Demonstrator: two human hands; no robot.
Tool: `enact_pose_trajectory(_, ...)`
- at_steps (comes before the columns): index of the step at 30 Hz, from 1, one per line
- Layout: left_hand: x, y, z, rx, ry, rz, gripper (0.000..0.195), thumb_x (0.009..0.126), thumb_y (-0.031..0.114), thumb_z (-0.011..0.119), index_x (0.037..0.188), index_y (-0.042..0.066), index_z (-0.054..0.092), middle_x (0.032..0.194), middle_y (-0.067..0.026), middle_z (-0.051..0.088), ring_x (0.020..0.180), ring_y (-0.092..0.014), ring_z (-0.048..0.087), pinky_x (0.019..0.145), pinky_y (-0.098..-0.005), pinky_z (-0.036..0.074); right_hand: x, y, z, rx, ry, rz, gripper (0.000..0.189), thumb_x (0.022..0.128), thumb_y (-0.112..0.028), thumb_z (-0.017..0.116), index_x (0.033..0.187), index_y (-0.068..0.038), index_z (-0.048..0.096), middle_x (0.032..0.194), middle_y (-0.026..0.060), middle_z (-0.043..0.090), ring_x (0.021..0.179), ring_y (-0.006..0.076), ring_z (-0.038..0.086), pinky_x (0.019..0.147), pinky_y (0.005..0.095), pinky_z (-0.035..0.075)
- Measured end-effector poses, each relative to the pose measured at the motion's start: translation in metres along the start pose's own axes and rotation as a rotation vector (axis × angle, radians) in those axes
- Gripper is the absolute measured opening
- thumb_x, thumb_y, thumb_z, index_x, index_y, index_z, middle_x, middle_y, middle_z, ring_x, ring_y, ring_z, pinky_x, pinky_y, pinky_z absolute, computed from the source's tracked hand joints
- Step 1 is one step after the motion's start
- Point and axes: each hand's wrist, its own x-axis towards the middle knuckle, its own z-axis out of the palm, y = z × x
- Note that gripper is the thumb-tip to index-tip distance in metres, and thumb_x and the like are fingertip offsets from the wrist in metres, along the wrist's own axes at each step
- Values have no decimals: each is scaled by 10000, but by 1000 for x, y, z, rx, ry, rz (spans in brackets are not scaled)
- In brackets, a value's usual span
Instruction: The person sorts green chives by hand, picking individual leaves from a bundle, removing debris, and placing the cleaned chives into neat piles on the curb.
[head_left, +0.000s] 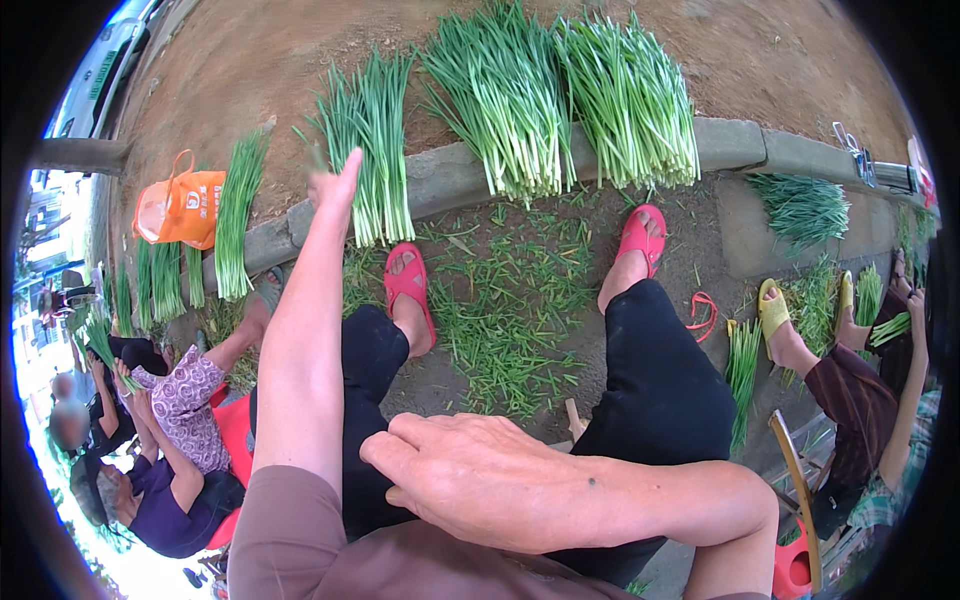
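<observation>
My left hand (334, 184) reaches out beside a bundle of green chives (379, 165) lying over the stone kerb. Its thumb stands apart and part of its fingers is blurred; nothing held can be made out. My right hand (487, 472) is bent in front of my body above my lap, with its palm and most fingertips hidden. Two larger chive bundles (517, 112) (637, 112) lie side by side across the kerb, pale ends towards me. Cut chive scraps (510, 315) cover the ground between my pink sandals.
Left are an orange bag (191, 199), more chive bundles (236, 217) and seated people, one in purple (169, 510). To the right, a seated person in dark trousers (855, 390) holds some chives. A red strap (703, 315) and a further chive bundle (742, 382) lie near my knee.
</observation>
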Motion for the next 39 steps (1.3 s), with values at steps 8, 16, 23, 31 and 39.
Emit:
enact_pose_trajectory(8, -47, -18, 25, 256, -249, -27, 1327, 557, 832, 605, 1469, 56, 33, 1461, -261, 227, 1341, -393, 281, 1062, -540, 271, 4, 4, 2, -6, 7, -4, 157, 818, -48, 530, 937, 40, 477, 876, 196, 553, 840, 372, 603, 688, 467, 495)
enact_pose_trajectory(16, -72, 4, 28, 454, -160, -60, 1199, 592, 526, 801, 1461, 142, 69, 1380, -185, 329, 1262, -342, 376, 986, -529, 354, 7, 5, -2, 21, -5, 1, 161, 831, -67, 538, 931, 48, 486, 888, 212, 556, 848, 384, 598, 702, 470, 489)
enact_pose_trajectory(23, -69, -3, 36, 326, -115, -34, 973, 735, 245, 752, 1448, 180, 93, 1355, -176, 320, 1184, -378, 465, 937, -492, 433, 6, 4, -2, 22, -3, 14, 166, 799, -29, 528, 937, 55, 490, 902, 212, 557, 866, 380, 600, 718, 466, 491)
enact_pose_trajectory(31, -48, -20, 47, 101, 1, -103, 840, 779, 165, 684, 1419, 98, 145, 1346, -215, 296, 1161, -396, 482, 947, -449, 439, 7, 2, -5, -4, -22, 19, 169, 786, -3, 506, 942, 60, 494, 911, 214, 559, 881, 379, 604, 724, 465, 492)
enact_pose_trajectory(39, -42, -13, 42, 265, -79, -36, 872, 782, 294, 685, 1450, 156, 142, 1352, -207, 304, 1147, -392, 489, 918, -461, 450, 8, 1, -8, -2, 7, 13, 155, 777, -2, 512, 919, 55, 488, 876, 210, 556, 850, 378, 606, 700, 459, 493)
